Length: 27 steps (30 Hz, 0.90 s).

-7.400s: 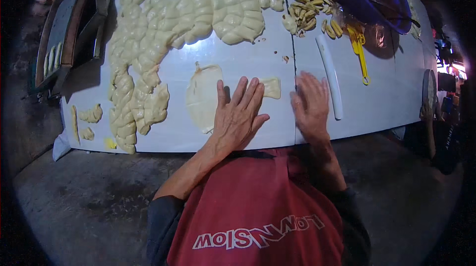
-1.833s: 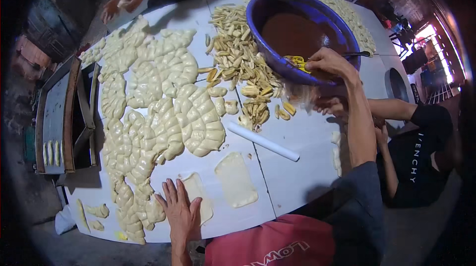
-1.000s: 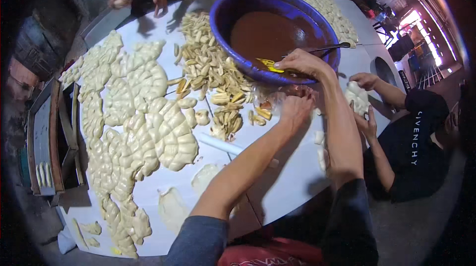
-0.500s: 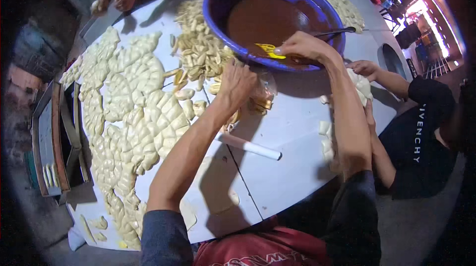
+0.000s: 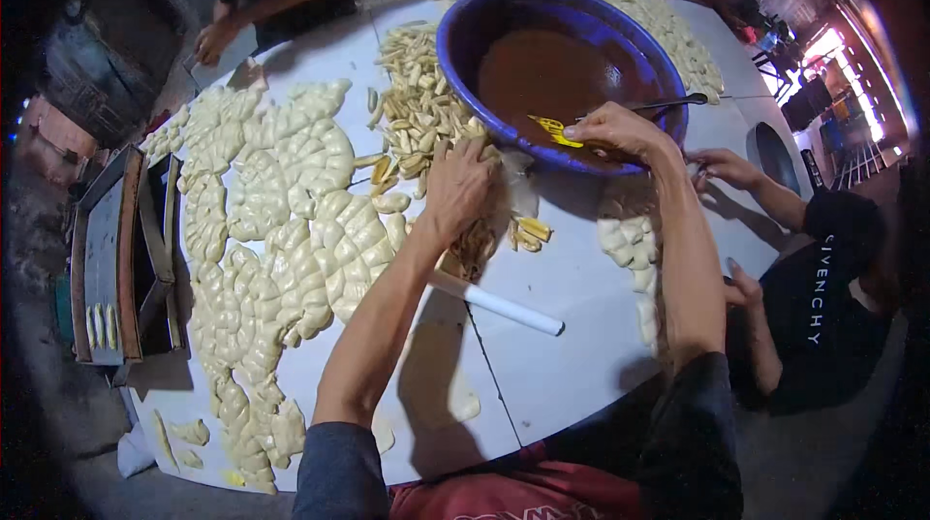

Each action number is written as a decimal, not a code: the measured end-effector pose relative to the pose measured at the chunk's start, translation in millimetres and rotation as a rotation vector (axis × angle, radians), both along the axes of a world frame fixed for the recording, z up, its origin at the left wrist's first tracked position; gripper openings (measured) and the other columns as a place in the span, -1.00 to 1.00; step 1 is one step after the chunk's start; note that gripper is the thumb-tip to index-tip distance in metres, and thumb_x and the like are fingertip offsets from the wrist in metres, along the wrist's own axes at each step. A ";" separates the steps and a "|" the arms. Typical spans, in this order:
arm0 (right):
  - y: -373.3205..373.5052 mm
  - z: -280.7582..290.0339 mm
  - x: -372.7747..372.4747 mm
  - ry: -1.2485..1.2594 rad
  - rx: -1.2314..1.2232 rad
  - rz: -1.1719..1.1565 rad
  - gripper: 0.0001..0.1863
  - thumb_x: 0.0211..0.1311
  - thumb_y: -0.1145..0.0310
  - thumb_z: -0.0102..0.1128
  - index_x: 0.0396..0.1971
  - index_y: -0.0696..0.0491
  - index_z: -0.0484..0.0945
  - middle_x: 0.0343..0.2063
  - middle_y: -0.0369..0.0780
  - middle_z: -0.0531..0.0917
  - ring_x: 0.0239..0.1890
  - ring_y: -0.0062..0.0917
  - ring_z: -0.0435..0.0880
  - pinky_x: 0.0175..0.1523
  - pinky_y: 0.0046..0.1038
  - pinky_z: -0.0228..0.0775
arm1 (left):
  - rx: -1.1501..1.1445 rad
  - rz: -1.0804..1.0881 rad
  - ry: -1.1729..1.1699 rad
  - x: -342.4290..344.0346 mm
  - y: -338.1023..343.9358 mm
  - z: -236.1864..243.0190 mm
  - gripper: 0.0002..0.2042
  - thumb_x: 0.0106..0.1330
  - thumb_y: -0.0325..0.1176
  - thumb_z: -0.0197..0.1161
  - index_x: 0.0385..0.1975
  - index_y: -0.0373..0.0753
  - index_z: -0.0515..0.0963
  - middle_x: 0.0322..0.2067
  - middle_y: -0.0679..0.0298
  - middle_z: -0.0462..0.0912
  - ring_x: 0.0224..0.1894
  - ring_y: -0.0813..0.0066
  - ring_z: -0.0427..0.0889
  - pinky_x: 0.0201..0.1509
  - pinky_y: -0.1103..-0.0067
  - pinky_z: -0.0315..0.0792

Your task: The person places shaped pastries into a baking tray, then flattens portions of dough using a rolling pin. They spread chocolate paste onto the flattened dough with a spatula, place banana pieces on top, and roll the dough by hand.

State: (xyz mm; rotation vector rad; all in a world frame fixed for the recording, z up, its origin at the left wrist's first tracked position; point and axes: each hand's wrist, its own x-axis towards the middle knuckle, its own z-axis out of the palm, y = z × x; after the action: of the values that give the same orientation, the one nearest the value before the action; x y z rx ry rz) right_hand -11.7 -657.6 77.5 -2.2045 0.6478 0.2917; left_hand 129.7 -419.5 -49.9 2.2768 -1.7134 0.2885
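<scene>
The yellow spatula (image 5: 549, 126) is over the basin (image 5: 572, 6), inside its near rim; its long axis lies slantwise, blade pointing left and slightly away. The right hand (image 5: 628, 135) holds its handle. The left hand (image 5: 460, 186), 1.8 s ago spread near the front edge of the surface (image 5: 572, 365), is now at the bananas (image 5: 412, 123); I cannot tell if it grips any. White surface shows between the pin (image 5: 513, 309) and the right-side dough (image 5: 632, 244).

Dim at the rim, the scene brightens over the white surface (image 5: 552, 379), where a broad dark shadow lies beside the left forearm (image 5: 380, 334). Pinkish-white glare burns out the opening (image 5: 829, 47) at far right — detail there is lost. Dough (image 5: 346, 247) shines softly. Fisheye distortion bows straight edges; black vignetting swallows the corners.
</scene>
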 end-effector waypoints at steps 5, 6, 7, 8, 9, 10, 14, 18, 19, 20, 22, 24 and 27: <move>-8.3 -10.7 -0.2 -0.066 0.021 -0.015 -0.49 0.18 -0.10 0.44 -0.44 0.14 0.78 -0.68 -0.34 0.52 -0.58 -0.64 0.35 -0.43 -0.41 0.16 | -0.217 0.095 -0.121 -2.1 1.3 -2.6 -0.60 0.09 -0.39 0.32 0.00 -0.07 0.56 0.04 0.17 0.52 0.15 0.21 0.49 0.31 0.21 0.26; -12.6 -12.1 -2.6 -0.072 0.039 -0.031 -0.49 0.17 -0.10 0.45 -0.46 0.14 0.78 -0.68 -0.34 0.51 -0.58 -0.65 0.35 -0.43 -0.41 0.15 | -0.140 0.051 -0.029 -5.9 -1.0 0.0 -0.60 0.12 -0.42 0.29 0.01 -0.09 0.55 0.05 0.17 0.53 0.14 0.22 0.52 0.28 0.22 0.29; -8.9 -10.4 -1.0 -0.077 0.061 -0.039 -0.49 0.17 -0.10 0.45 -0.48 0.13 0.77 -0.68 -0.34 0.50 -0.58 -0.65 0.34 -0.43 -0.41 0.14 | -0.139 0.057 -0.030 -6.3 -0.8 1.2 -0.60 0.12 -0.42 0.29 0.01 -0.09 0.55 0.05 0.17 0.53 0.14 0.22 0.52 0.28 0.22 0.29; -5.2 -8.4 0.7 -0.070 -0.007 -0.048 -0.51 0.18 -0.09 0.45 -0.46 0.12 0.78 -0.68 -0.35 0.51 -0.57 -0.66 0.35 -0.42 -0.42 0.15 | -0.016 0.054 0.002 -5.5 -0.7 2.7 -0.58 0.11 -0.40 0.31 0.04 -0.10 0.54 0.05 0.17 0.53 0.15 0.23 0.53 0.26 0.22 0.31; -2.0 -5.3 1.6 -0.070 -0.006 -0.040 -0.51 0.18 -0.09 0.45 -0.46 0.12 0.78 -0.68 -0.35 0.51 -0.57 -0.66 0.35 -0.42 -0.42 0.15 | 0.106 0.051 0.034 -4.5 0.0 4.2 -0.56 0.11 -0.38 0.33 0.06 -0.11 0.53 0.05 0.17 0.53 0.16 0.24 0.54 0.25 0.22 0.32; 2.1 2.6 -1.3 -0.052 0.004 -0.063 -0.52 0.18 -0.09 0.44 -0.45 0.11 0.78 -0.67 -0.35 0.51 -0.57 -0.66 0.36 -0.42 -0.42 0.15 | 0.206 0.063 -0.005 -6.4 -1.7 11.3 -0.47 0.09 -0.31 0.41 0.13 -0.09 0.50 0.13 0.18 0.52 0.20 0.25 0.55 0.31 0.18 0.30; -7.4 -1.4 -10.2 -0.153 -0.027 -0.016 -0.62 0.26 -0.02 0.41 -0.49 0.01 0.71 -0.70 -0.45 0.44 -0.65 -0.77 0.30 -0.54 -0.56 0.06 | -0.006 -0.039 0.119 -13.3 20.4 27.3 -0.44 0.16 -0.24 0.44 0.21 -0.06 0.47 0.32 0.13 0.42 0.31 0.20 0.48 0.46 0.08 0.17; 2.4 9.3 -28.1 -0.140 0.072 -0.167 -0.63 0.26 -0.01 0.41 -0.42 0.02 0.72 -0.70 -0.47 0.41 -0.68 -0.80 0.28 -0.59 -0.59 -0.01 | -0.141 -0.040 0.171 -17.4 54.9 41.2 -0.49 0.22 -0.25 0.40 0.20 -0.08 0.50 0.30 0.08 0.45 0.36 0.19 0.44 0.47 0.04 0.12; 0.3 12.2 -33.7 -0.135 0.075 -0.172 -0.63 0.26 -0.01 0.41 -0.42 0.02 0.72 -0.70 -0.47 0.41 -0.68 -0.80 0.28 -0.59 -0.59 -0.01 | -0.136 -0.044 0.177 -21.2 66.8 48.4 -0.49 0.22 -0.25 0.40 0.20 -0.08 0.50 0.30 0.08 0.45 0.36 0.19 0.44 0.47 0.04 0.12; -0.4 11.7 -35.8 -0.144 0.067 -0.191 -0.63 0.24 -0.02 0.41 -0.33 0.02 0.75 -0.68 -0.47 0.44 -0.64 -0.77 0.32 -0.54 -0.56 0.07 | -0.124 -0.015 0.235 -24.6 82.8 53.9 -0.53 0.25 -0.25 0.39 0.18 -0.09 0.52 0.28 0.09 0.48 0.34 0.18 0.46 0.47 0.03 0.11; 1.0 19.9 -44.9 -0.158 0.133 -0.193 -0.58 0.23 -0.03 0.41 -0.20 0.05 0.77 -0.65 -0.46 0.47 -0.62 -0.76 0.33 -0.50 -0.56 0.11 | -0.101 0.012 0.315 -33.4 117.5 63.3 -0.56 0.27 -0.24 0.38 0.16 -0.09 0.55 0.26 0.09 0.52 0.33 0.18 0.48 0.47 0.02 0.09; -3.8 16.1 -46.4 -0.244 0.100 -0.151 -0.53 0.26 -0.04 0.39 -0.13 0.09 0.74 -0.64 -0.46 0.46 -0.61 -0.79 0.36 -0.56 -0.63 0.04 | -0.118 0.057 0.324 -43.0 161.3 68.6 -0.65 0.31 -0.22 0.36 0.07 -0.11 0.59 0.12 0.14 0.63 0.20 0.19 0.58 0.46 0.02 0.09; 28.5 22.8 -54.9 -0.334 0.042 -0.137 -0.56 0.35 0.01 0.31 -0.09 0.12 0.71 -0.62 -0.46 0.48 -0.59 -0.80 0.42 -0.57 -0.70 0.07 | -0.120 0.268 0.410 -65.4 234.5 70.5 -0.67 0.33 -0.20 0.38 0.05 -0.12 0.63 0.09 0.18 0.68 0.17 0.18 0.62 0.49 0.03 0.04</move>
State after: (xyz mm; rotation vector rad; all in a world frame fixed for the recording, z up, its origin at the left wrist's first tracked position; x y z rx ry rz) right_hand -66.6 -629.1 100.3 -2.0918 0.5956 -0.1305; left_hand 64.4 -185.0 20.6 2.2791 -1.1628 -0.0253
